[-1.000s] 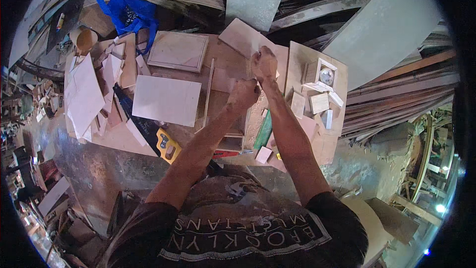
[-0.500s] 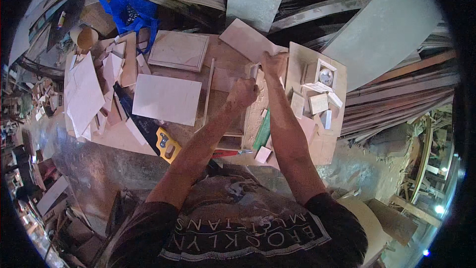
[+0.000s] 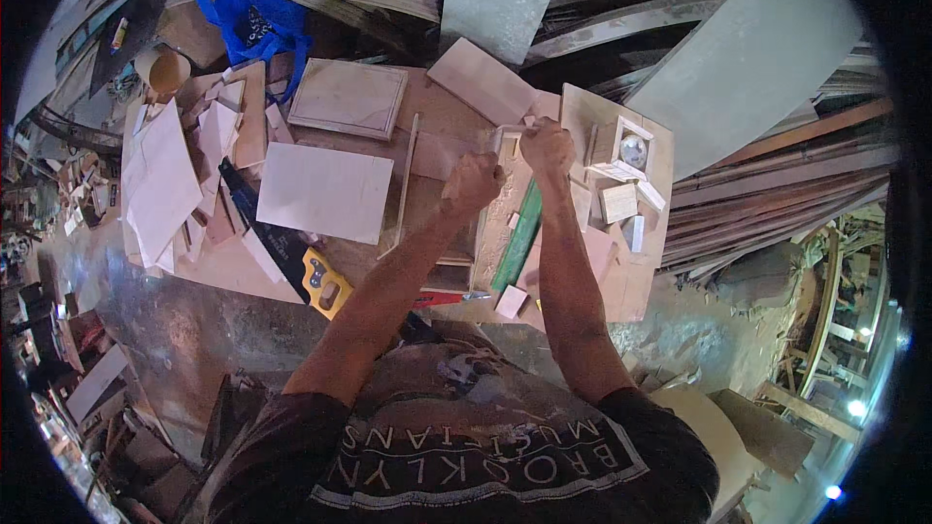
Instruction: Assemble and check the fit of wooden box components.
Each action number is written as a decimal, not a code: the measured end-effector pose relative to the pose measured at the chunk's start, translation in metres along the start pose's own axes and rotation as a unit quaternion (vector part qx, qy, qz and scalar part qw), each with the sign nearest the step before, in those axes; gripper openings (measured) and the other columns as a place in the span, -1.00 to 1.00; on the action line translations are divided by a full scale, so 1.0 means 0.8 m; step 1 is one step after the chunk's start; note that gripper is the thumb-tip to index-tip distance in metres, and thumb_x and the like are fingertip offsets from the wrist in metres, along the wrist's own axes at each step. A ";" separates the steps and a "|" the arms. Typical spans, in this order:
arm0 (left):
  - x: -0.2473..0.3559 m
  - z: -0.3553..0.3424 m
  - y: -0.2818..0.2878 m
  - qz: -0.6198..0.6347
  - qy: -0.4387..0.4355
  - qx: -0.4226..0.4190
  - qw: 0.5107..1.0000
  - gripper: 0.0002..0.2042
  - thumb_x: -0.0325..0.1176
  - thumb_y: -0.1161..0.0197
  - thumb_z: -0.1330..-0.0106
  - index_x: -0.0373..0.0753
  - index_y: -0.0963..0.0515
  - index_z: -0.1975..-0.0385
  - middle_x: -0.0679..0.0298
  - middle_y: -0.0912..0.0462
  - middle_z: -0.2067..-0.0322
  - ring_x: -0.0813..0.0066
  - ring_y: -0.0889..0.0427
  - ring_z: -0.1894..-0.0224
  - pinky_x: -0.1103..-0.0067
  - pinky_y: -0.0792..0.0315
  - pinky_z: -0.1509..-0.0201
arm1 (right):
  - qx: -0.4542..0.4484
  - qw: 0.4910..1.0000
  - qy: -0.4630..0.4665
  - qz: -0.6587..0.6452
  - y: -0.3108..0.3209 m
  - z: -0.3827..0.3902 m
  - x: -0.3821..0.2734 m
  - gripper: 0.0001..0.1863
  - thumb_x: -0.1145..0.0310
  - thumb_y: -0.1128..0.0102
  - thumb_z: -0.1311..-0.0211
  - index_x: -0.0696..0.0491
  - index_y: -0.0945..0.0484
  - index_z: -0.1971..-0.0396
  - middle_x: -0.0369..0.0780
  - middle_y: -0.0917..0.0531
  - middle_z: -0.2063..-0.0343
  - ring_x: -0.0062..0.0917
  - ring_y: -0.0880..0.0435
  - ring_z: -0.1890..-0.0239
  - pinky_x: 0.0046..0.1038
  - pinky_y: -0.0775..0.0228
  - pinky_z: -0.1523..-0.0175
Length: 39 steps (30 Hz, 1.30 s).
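Observation:
An open wooden frame lies in the middle of the wooden worktable. My left hand is closed in a fist over the frame, near its right side; what its fingers hold, if anything, is hidden. Farther off and to the right, my right hand is closed beside the frame's far right corner, and its fingers hide whatever is in them. A green strip lies slantwise below my right hand, along my right forearm. Sawdust or shavings are scattered between the frame and the strip.
A yellow-handled handsaw lies left of my left forearm, by a pale board. Wood offcuts pile at the left. A red-handled tool lies at the near edge. Small blocks and a square wooden box stand right.
My right hand has moved slightly right and nearer, showing more of the frame's far corner and the green strip. My left hand stays in nearly the same place.

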<state>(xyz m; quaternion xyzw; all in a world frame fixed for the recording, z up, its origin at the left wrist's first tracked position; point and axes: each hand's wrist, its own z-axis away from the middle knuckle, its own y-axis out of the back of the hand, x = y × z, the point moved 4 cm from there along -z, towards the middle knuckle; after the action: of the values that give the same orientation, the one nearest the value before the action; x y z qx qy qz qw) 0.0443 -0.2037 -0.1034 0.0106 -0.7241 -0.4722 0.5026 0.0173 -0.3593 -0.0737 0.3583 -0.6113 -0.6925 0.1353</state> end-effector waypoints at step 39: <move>0.050 0.104 0.110 0.645 0.197 -0.054 0.736 -0.77 -0.27 -0.20 -0.35 -0.33 -0.52 0.21 0.20 -0.66 0.34 0.41 -0.69 0.30 0.51 -0.63 0.28 | 0.054 0.900 0.298 -0.312 0.159 0.179 0.024 -0.70 0.61 -0.19 -0.14 0.20 -0.58 0.08 -0.07 -0.67 0.35 -0.57 -0.66 0.33 -0.49 -0.49 0.25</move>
<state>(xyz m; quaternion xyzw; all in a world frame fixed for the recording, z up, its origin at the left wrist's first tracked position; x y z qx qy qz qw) 0.0038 -0.1181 -0.0176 -0.3930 -0.4154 -0.0600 0.8182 -0.1230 -0.2913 0.0397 0.7274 -0.4355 -0.5259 0.0684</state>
